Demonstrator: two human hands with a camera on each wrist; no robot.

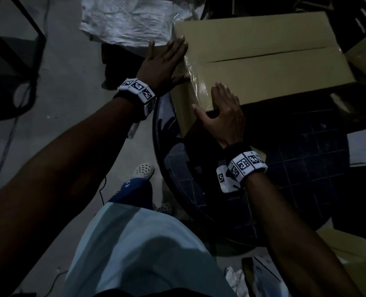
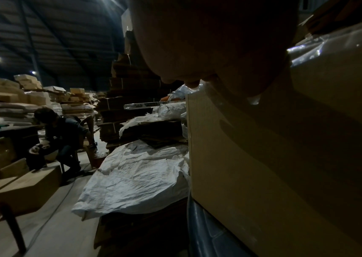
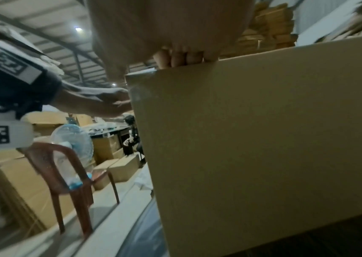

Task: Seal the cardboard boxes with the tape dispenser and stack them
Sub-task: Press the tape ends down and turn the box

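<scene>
Hands bracket the near-left corner of the cardboard box [image 1: 263, 58], which sits on a dark round table [image 1: 306, 168] at about one o'clock from the person. Nearest, the right hand [image 1: 224, 116] lies at five o'clock of the box, fingers straight over the top edge and thumb spread down the near side, pressing, not gripping. Farther, at nine o'clock of the box, the left hand [image 1: 165, 61] lies flat with straight fingers against the end wall, on the clear tape [image 1: 196, 82] that wraps that edge. The top seam [image 1: 267, 54] runs along the box's long axis from eight o'clock toward two o'clock, away from both hands, and looks open beyond the tape. No tape dispenser shows. Taping likely proceeds along that seam.
</scene>
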